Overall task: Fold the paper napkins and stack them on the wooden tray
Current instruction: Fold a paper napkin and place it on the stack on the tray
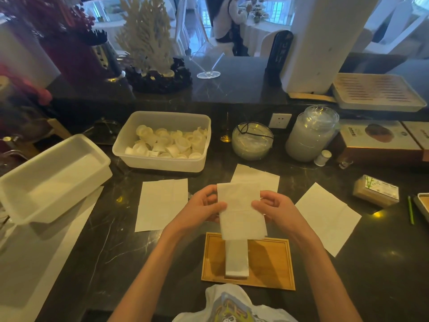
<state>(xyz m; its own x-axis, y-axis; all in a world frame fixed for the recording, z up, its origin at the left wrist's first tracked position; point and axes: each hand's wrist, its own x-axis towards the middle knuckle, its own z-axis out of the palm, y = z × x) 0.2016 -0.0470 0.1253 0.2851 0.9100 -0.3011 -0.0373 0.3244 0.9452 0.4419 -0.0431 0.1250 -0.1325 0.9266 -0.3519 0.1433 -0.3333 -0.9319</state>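
A white paper napkin point(241, 210), folded in half lengthwise, hangs above the counter between both hands. My left hand point(199, 209) pinches its left edge and my right hand point(277, 209) pinches its right edge. Below it lies the wooden tray point(271, 261) near the counter's front edge, with a narrow folded napkin point(236, 261) lying lengthwise on it. Three flat unfolded napkins rest on the dark counter: one at the left point(161, 204), one behind the held napkin point(260, 178), one at the right point(329, 217).
A plastic tub of small white cups point(167, 140) stands behind the napkins. An empty white tub point(53, 175) sits at the left. A glass bowl point(251, 140), a jar point(311, 133), boxes point(376, 138) and a napkin pack point(376, 190) line the right.
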